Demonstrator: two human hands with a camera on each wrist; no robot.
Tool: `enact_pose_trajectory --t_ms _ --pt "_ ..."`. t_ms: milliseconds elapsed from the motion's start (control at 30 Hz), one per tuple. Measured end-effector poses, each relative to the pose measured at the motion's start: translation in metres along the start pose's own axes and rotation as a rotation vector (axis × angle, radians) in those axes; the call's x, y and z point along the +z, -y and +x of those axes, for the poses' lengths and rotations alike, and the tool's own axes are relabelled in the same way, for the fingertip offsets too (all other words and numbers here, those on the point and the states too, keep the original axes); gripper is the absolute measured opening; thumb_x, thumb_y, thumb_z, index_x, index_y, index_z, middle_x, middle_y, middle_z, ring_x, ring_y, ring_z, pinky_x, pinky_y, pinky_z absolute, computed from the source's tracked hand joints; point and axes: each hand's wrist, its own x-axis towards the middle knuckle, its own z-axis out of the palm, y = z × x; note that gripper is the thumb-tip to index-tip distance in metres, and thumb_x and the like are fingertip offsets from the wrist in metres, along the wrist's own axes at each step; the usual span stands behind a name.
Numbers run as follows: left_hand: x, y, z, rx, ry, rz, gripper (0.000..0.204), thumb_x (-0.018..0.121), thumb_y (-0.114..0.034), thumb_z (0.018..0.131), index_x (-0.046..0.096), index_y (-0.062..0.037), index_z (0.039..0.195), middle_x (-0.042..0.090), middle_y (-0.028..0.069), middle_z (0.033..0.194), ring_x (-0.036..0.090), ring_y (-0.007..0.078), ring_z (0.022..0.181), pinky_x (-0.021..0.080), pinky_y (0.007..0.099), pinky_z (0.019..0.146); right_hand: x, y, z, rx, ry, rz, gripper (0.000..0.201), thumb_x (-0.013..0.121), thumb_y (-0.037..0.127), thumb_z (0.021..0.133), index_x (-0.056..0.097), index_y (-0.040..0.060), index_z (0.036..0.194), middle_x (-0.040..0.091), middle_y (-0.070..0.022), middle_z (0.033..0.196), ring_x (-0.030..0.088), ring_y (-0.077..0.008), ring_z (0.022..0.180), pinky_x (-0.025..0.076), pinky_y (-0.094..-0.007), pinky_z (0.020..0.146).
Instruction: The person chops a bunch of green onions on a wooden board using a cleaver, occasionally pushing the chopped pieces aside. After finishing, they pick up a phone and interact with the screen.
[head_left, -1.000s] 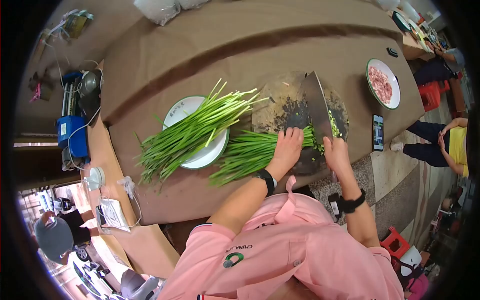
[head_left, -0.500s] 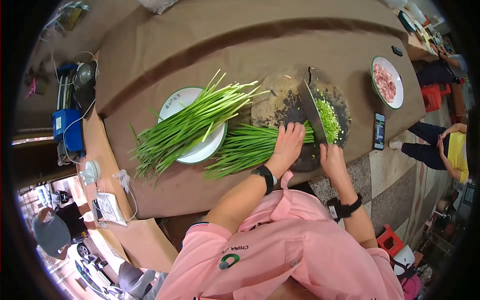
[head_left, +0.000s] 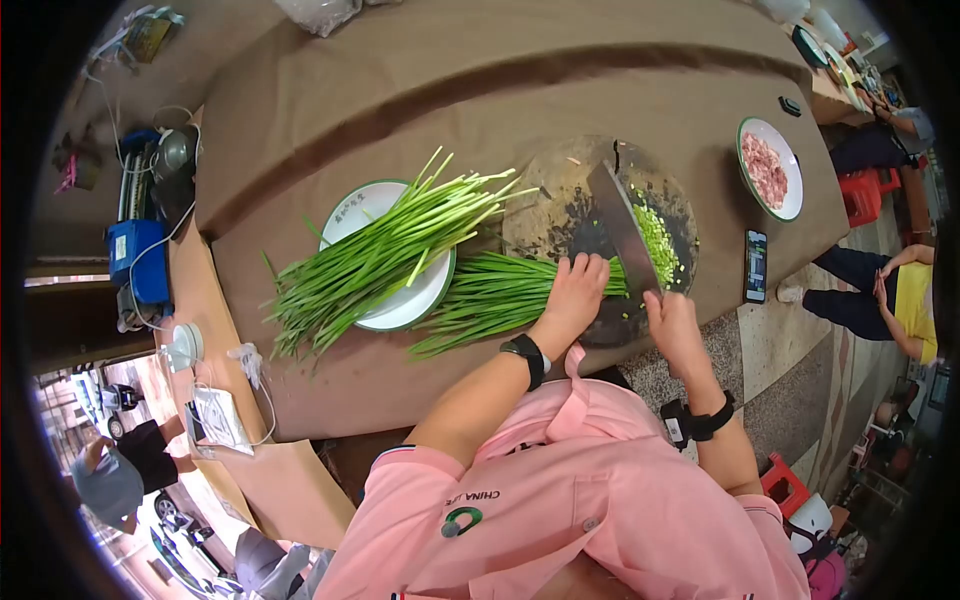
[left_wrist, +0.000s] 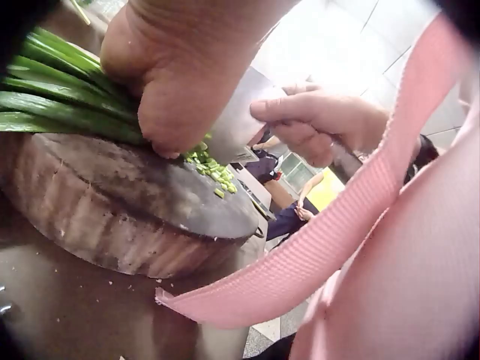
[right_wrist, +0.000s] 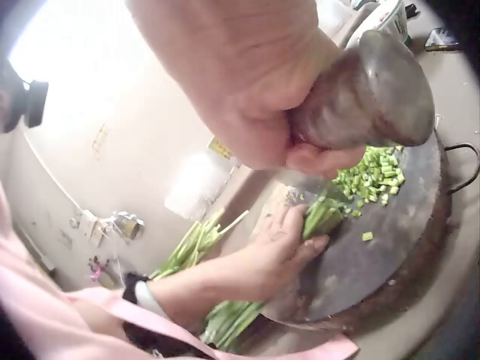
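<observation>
I'm partway through: chopped chives (head_left: pixel 655 240) are lying on the round chopping board (head_left: pixel 562 190), while the held bunch (head_left: pixel 495 298) and plated bunch (head_left: pixel 375 262) are waiting uncut. My left hand (head_left: pixel 577 300) is curling snugly over the held bunch; my right hand (head_left: pixel 680 338) is wrapping tightly round the cleaver (head_left: pixel 622 222) handle.

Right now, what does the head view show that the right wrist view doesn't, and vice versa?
Head only: the meat in its bowl, the knife's broad blade, the person in yellow, the red stool.

Right wrist only: the rounded butt of the knife handle and the metal loop at the edge of the chopping board.

Both: left hand on the greens, right hand on the knife, chopped bits, phone.
</observation>
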Motion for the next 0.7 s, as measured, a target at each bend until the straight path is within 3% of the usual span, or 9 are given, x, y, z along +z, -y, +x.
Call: enact_pose_trajectory --t_ms 267,367,500,567,633,700 --pt "0.002 0.002 -0.001 0.016 -0.026 -0.031 0.047 0.062 -0.022 0.081 0.056 -0.0031 0.123 0.054 0.009 0.115 0.049 0.0251 0.107 0.038 0.0407 0.091 0.006 -0.005 0.003 -0.043 0.087 -0.113 0.034 0.057 0.018 0.096 0.064 -0.0085 0.076 0.06 -0.0324 0.072 0.061 -0.0505 0.073 0.049 -0.0538 0.063" --pt "-0.002 0.001 0.0 0.01 -0.003 0.014 0.046 0.061 -0.022 0.082 0.056 -0.0026 0.123 0.054 0.0088 0.115 0.049 0.0251 0.107 0.038 0.0404 0.091 0.031 -0.011 0.031 -0.107 0.035 -0.097 0.034 0.057 0.018 0.095 0.063 -0.0093 0.075 0.06 -0.032 0.071 0.062 -0.0502 0.072 0.05 -0.0534 0.062" --pt "-0.003 0.003 0.003 0.021 -0.009 0.009 0.046 0.061 -0.022 0.082 0.055 -0.0024 0.123 0.054 0.0086 0.112 0.049 0.0249 0.106 0.038 0.0399 0.09 0.029 0.009 0.065 -0.115 0.002 -0.073 0.036 0.058 0.018 0.095 0.062 -0.0104 0.074 0.059 -0.032 0.068 0.062 -0.0499 0.07 0.05 -0.0525 0.061" --pt "-0.004 0.001 0.001 0.009 0.032 -0.02 0.044 0.061 -0.021 0.082 0.055 -0.0027 0.122 0.054 0.0083 0.111 0.049 0.0248 0.106 0.038 0.0399 0.089 0.016 0.018 0.067 0.108 0.138 0.055 0.037 0.059 0.019 0.095 0.062 -0.011 0.073 0.058 -0.032 0.066 0.062 -0.0496 0.067 0.05 -0.0521 0.06" --pt "-0.002 0.002 0.001 0.0 0.018 -0.04 0.044 0.06 -0.021 0.082 0.055 -0.0028 0.122 0.054 0.0083 0.111 0.049 0.0249 0.106 0.038 0.0399 0.089 0.019 -0.003 0.065 -0.011 0.023 0.036 0.039 0.06 0.021 0.094 0.061 -0.0118 0.073 0.058 -0.0322 0.066 0.062 -0.0494 0.066 0.049 -0.0518 0.059" --pt "-0.001 0.0 0.0 -0.008 0.019 -0.07 0.043 0.06 -0.021 0.083 0.055 -0.0028 0.121 0.054 0.0083 0.111 0.049 0.0249 0.107 0.038 0.0399 0.089 -0.001 0.002 0.041 0.097 0.034 0.02 0.039 0.06 0.021 0.094 0.061 -0.0117 0.073 0.057 -0.0331 0.066 0.062 -0.0496 0.068 0.048 -0.0523 0.06"
